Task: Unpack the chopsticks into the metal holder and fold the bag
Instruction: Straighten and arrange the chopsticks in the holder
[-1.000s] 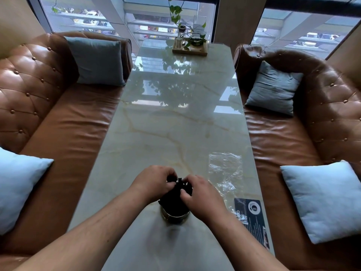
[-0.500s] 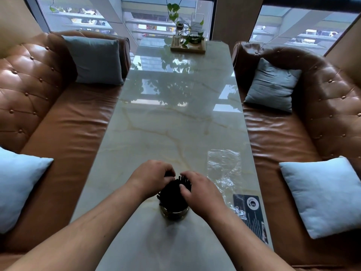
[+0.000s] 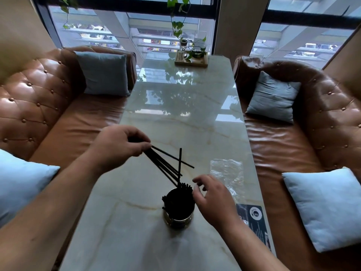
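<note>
Left hand (image 3: 119, 147) has lifted chopsticks (image 3: 163, 166) from holder (image 3: 178, 221).

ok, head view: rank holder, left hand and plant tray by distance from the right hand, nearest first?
1. Holder: just left of the right hand.
2. Left hand: farther left, raised, gripping chopsticks.
3. Plant tray: at the table's far end.

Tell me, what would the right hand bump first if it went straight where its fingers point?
Probably the chopsticks in the holder, just beyond the right hand; depth is unclear.
</note>
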A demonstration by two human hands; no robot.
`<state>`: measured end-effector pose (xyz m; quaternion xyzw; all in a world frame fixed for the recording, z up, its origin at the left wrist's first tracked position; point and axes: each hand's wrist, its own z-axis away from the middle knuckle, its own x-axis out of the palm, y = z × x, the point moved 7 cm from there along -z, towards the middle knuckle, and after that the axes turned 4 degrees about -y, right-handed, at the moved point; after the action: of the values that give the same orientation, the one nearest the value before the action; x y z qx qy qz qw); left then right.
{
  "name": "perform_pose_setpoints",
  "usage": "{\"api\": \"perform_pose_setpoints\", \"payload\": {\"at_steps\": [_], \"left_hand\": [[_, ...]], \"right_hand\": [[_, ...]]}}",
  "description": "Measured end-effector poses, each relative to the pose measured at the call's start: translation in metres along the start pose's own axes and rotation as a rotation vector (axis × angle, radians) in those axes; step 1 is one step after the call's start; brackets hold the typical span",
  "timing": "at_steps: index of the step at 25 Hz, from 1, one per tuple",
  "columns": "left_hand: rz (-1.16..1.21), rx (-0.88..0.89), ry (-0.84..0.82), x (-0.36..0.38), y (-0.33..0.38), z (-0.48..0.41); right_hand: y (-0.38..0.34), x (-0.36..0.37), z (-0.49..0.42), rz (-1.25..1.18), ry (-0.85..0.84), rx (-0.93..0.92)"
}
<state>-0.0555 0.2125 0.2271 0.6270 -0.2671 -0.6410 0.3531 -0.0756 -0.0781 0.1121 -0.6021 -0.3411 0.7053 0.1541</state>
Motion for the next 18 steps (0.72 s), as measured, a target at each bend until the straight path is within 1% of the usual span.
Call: {"api": "perform_pose_setpoints", "payload": {"at_steps": [2,5,7,11,13,16,18], "left_hand": [[0.155,-0.045,0.043,-0.003,-0.014,0.003],[0.354,-0.122,0.055,0.012,-0.036,0.013],[0.430,-0.159,0.058,0.024,-0.048,0.019],[0.511,-0.197,0.063,0.036,-0.067,0.026],[0.548,-0.215,0.063,0.039,-0.071,0.028],[0.576,-0.233,0.085,0.034,-0.077,0.030],[0.669,-0.253,0.134,0.026,-0.083,0.033]], "right_hand": [[0.001,0.003,0.002,-0.089,-0.029,0.041],[0.002,0.019,0.000,-0.347,-0.179,0.164],[0.007,0.024,-0.003,-0.417,-0.204,0.229],[0.016,0.030,-0.010,-0.536,-0.193,0.340],[0.014,0.033,-0.012,-0.524,-0.180,0.358],[0.008,0.027,-0.013,-0.457,-0.108,0.346],[0.007,0.017,-0.010,-0.474,-0.020,0.325]]}}
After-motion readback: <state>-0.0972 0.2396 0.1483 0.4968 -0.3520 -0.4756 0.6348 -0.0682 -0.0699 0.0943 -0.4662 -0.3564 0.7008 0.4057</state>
